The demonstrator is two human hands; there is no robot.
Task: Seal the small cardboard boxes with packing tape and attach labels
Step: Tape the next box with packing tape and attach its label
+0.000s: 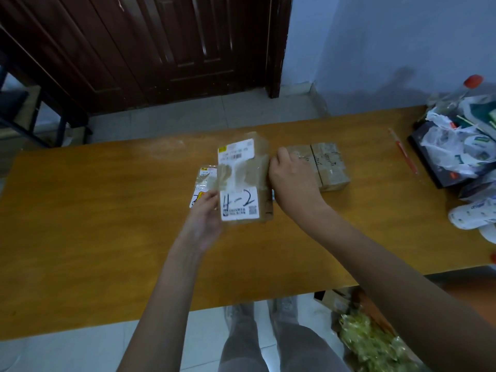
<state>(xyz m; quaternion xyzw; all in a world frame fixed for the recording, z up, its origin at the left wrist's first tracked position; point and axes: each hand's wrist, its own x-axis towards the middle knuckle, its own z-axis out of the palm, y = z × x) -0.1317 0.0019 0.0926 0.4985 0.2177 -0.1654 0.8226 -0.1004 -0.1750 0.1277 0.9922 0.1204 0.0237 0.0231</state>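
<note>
I hold a small cardboard box above the middle of the wooden table. It is wrapped in clear tape and carries a white label marked "4-2" and a barcode label at its top. My left hand grips its lower left edge. My right hand grips its right side. Behind my left hand another labelled box lies on the table, partly hidden. Two taped boxes sit side by side to the right, behind my right hand.
A red pen lies at the right. Plastic bags and packets crowd the table's right end. A dark wooden door stands behind. A bag of green stuff sits on the floor near my legs.
</note>
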